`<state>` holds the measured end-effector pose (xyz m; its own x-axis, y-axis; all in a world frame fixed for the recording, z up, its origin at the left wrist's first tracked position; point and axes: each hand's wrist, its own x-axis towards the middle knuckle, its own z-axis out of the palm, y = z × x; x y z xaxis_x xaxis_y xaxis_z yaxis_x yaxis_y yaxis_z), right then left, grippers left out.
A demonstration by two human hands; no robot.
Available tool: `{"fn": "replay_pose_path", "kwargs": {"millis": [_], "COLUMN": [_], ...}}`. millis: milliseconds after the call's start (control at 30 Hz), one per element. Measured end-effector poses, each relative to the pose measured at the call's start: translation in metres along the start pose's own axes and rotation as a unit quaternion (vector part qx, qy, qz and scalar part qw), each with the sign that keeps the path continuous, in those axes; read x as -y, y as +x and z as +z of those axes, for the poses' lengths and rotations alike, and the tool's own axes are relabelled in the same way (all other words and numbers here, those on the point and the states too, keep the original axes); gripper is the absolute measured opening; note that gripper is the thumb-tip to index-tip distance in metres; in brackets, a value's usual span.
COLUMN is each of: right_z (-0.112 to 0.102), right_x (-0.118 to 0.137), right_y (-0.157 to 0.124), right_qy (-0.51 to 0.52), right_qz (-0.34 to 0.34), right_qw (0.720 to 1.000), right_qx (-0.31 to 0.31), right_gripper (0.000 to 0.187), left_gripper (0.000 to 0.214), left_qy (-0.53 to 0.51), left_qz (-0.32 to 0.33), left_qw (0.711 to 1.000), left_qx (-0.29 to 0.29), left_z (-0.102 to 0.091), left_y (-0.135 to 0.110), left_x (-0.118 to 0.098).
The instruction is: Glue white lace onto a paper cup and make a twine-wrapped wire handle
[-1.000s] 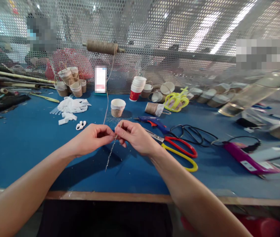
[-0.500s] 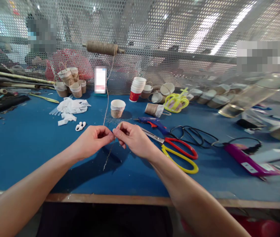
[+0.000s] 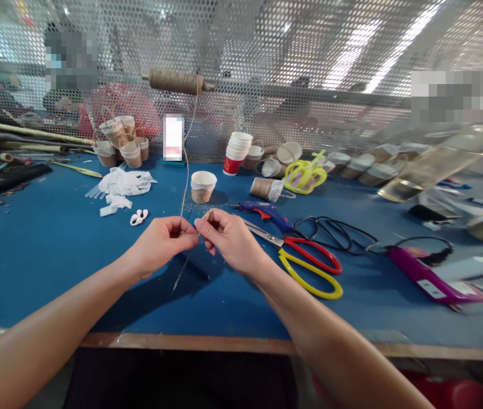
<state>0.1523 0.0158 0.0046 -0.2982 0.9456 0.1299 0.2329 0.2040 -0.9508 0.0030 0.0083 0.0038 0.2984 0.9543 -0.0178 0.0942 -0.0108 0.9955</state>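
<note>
Twine [image 3: 187, 176] runs down from a spool [image 3: 176, 82] on the mesh to my hands, which meet above the blue table. My left hand [image 3: 167, 244] is closed, pinching the twine between thumb and fingers. Its fingertips touch those of my right hand [image 3: 228, 238], also closed in a pinch on the twine. A loose end of twine dangles below the fingers. Just beyond the hands stands an upright paper cup [image 3: 202, 193], its lower part wrapped in twine or burlap with a white lace band. Scissors [image 3: 309, 267] with red and yellow handles lie beside my right hand.
A blue glue gun [image 3: 265, 213] with a black cord lies behind the scissors. Wrapped cups with handles [image 3: 124, 145] are stacked at back left, near white lace [image 3: 124, 184]. Stacked paper cups [image 3: 238, 152], a yellow crown-shaped piece [image 3: 304, 177] and a purple power strip [image 3: 435, 275] lie rightward.
Both hands stay together at almost the same spot. The dangling twine end has shifted slightly left, and the strand from the spool has moved a little to the right.
</note>
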Motion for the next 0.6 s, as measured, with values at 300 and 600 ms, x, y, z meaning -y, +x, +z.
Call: {"fn": "replay_pose_path", "kwargs": {"millis": [300, 600], "right_z": [-0.001, 0.0018], "right_x": [0.0011, 0.0009], "right_y": [0.0007, 0.0011], "right_qy": [-0.05, -0.093], "right_qz": [-0.022, -0.029], "right_qw": [0.998, 0.993], "right_qx": [-0.027, -0.065], "right_gripper": [0.029, 0.031], "left_gripper": [0.015, 0.02], "left_qy": [0.058, 0.104], "left_qz": [0.044, 0.049], "left_qw": [0.997, 0.993], "left_qx": [-0.009, -0.005], "left_z": [-0.001, 0.0017], "left_y": [-0.0009, -0.0013], "left_x": [0.0018, 0.0026]}}
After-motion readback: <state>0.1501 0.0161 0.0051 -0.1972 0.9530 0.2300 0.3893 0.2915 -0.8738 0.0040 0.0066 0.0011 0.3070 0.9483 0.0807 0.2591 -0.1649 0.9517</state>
